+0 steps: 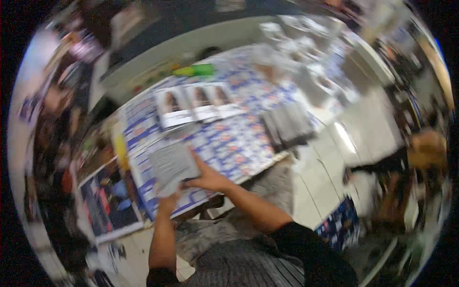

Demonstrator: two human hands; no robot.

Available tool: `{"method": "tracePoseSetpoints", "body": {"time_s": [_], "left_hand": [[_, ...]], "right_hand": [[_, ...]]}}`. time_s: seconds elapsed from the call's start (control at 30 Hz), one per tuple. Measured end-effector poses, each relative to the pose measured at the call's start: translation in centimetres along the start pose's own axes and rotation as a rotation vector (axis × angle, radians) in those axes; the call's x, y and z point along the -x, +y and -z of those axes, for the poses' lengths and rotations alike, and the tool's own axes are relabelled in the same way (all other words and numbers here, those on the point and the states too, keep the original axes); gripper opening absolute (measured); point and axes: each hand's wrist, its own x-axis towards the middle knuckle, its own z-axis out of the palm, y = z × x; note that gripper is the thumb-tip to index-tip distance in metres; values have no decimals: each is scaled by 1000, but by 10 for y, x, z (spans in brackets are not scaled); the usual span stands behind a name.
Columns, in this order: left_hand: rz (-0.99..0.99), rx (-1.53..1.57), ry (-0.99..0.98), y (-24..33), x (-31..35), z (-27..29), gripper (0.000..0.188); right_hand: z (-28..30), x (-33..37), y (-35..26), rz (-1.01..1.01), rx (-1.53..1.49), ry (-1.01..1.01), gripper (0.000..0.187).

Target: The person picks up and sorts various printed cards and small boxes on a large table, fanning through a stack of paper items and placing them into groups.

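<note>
Both hands are at a flat grey-white rectangular piece (173, 165) with printed lines on its face, held over the near left part of a table (215, 153) with a blue, white and orange patterned cover. My left hand (167, 197) grips its near edge, the fingers partly hidden and blurred. My right hand (210, 178) has its thumb and fingers closed about its right side. Just beyond lie several white packets (178, 116) with a dark picture on the front, lined up side by side. Motion blur hides the finer detail.
A stack of grey flat pieces (289, 123) sits at the table's right edge. Crumpled clear plastic (306, 52) covers the far right. A green bottle (195, 70) lies at the back. On the left stands a white-edged dark panel (112, 198). A person (397, 162) is at the right.
</note>
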Motion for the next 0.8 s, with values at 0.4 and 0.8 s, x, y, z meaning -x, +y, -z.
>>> {"method": "tracePoseSetpoints", "body": {"time_s": [0.4,0.8], "left_hand": [[85,964,-18,80,-13,-1,100],[-86,734,-17,62,-18,-1,122]], "right_hand": [[-11,2,-10,-37,-159,-36,109],[-7,4,28,-182,101,-66,112]]}}
